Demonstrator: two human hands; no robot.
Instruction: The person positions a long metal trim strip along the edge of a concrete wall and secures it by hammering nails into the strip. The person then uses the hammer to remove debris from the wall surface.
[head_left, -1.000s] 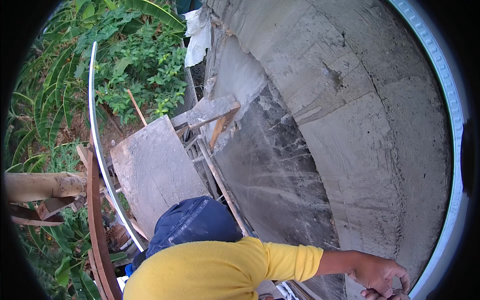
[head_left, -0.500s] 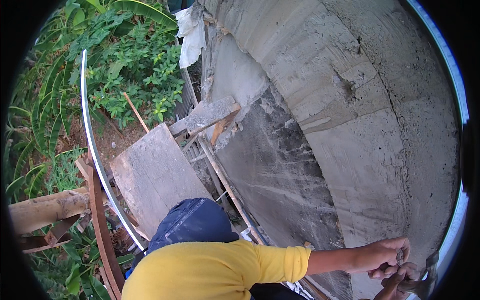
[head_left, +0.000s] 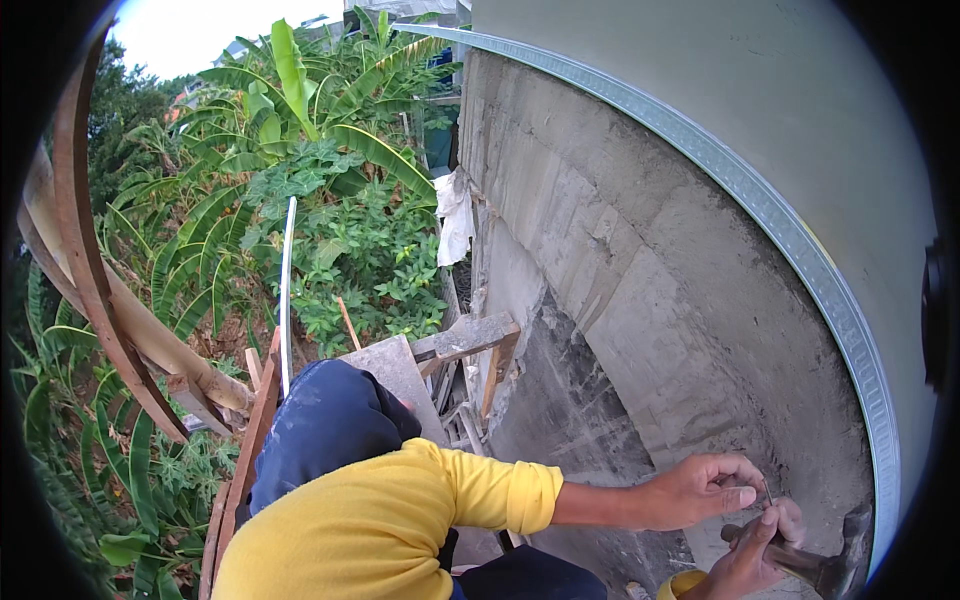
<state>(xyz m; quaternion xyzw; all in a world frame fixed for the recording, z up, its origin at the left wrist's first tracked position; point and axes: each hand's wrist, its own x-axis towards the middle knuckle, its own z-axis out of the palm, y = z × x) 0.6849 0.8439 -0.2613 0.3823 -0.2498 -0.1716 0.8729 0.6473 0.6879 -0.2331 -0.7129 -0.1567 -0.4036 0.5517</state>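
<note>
My left hand (head_left: 705, 490) reaches right from a yellow sleeve, its thumb and index finger pinched on a thin, dark nail (head_left: 768, 492). Just below it is my right hand (head_left: 755, 560), its fingers closed around the handle of a hammer (head_left: 800, 563). The thumb and fingertips of that hand come up near the lower end of the nail; whether they also grip it I cannot tell. The dark metal hammer head (head_left: 853, 550) points right, close to a perforated metal strip (head_left: 800, 215). Both hands are in front of a rough grey concrete wall (head_left: 690, 350).
The metal strip runs along the wall's edge, with a smooth grey-green surface (head_left: 850, 130) beyond it. On the left are a wooden board (head_left: 395, 365), a short plank (head_left: 470, 338), a brown beam (head_left: 95, 260) and a bamboo pole (head_left: 150, 320). Broad-leaved plants (head_left: 270, 200) grow below.
My view has shifted up and right, bringing in more of the metal strip and some sky. My hands have moved slightly apart, and the nail between them now shows.
</note>
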